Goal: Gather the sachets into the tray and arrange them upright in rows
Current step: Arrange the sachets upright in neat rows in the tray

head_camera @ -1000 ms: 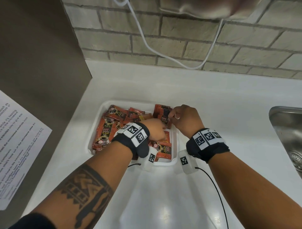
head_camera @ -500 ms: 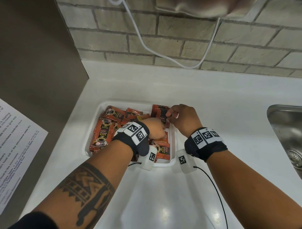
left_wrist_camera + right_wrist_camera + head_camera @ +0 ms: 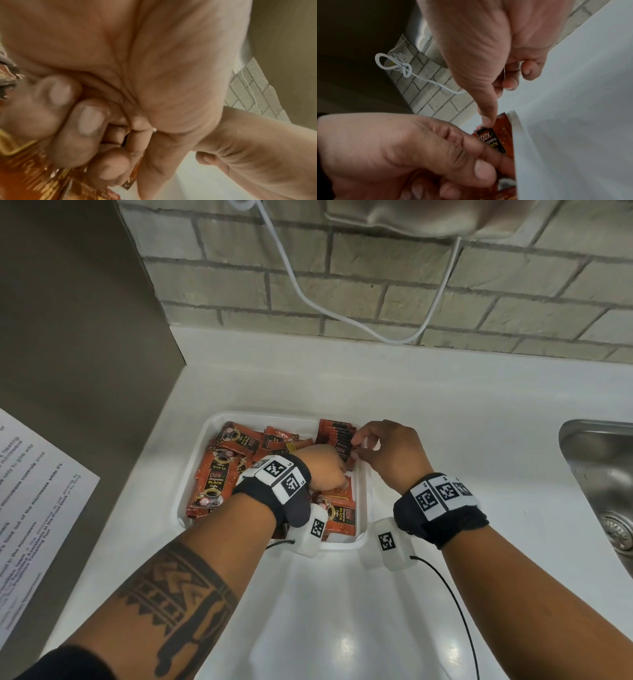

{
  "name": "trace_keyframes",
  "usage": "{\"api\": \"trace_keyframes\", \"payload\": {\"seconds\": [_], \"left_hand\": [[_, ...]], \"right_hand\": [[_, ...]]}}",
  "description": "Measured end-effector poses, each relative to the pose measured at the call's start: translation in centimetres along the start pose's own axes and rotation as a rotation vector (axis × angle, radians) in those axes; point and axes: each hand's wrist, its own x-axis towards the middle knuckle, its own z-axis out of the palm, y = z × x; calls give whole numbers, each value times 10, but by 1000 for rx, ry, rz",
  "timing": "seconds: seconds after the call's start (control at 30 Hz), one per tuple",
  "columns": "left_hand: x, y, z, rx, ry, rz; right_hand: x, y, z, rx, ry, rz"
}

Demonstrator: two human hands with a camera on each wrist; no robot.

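tray: white tray [image 3: 191, 491] sits on the white desk [image 3: 445, 419], roughly dead centre of the head view, both hands working over its 3 o'clock side

upright sachets: a little row of red and black sachets [image 3: 337, 440] stands on edge at the tray's 1 o'clock corner, packed tight against the wall there

loose sachets: the rest of the sachets [image 3: 214, 477] lie flat and jumbled, mostly from 9 to 11 o'clock inside the tray, a couple more flat at 5 o'clock [image 3: 337, 513]

left hand: left hand [image 3: 325, 470] is down in the tray at about 3 o'clock, grip curled in narrow; the left wrist view shows the fingers [image 3: 89, 119] folded over a thin sachet edge, so it looks like it's holding one, blurry though

right hand: right hand [image 3: 387, 453] hovers over the tray's 2 o'clock edge, grip narrow; in the right wrist view the fingertip [image 3: 488, 119] presses on the top edge of the standing D2X sachet [image 3: 489, 140], other fingers curled back

sink: steel sink [image 3: 603, 474] off at 3 o'clock on the desk, well apart from the tray

paper: printed sheet [image 3: 30, 508] at 9 o'clock

cable: white cable [image 3: 298, 285] hangs looped on the brick wall [image 3: 376, 285] at 12 o'clock
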Motion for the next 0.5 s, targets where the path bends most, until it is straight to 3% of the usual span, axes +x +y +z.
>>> {"api": "trace_keyframes", "payload": {"seconds": [0.3, 0.5], "left_hand": [[3, -5, -5, -18, 6, -16], [2, -5, -5, -5, -11, -16]], "right_hand": [[-25, 1, -3, -51, 96, -42], [-46, -10, 7, -130, -20, -32]]}}
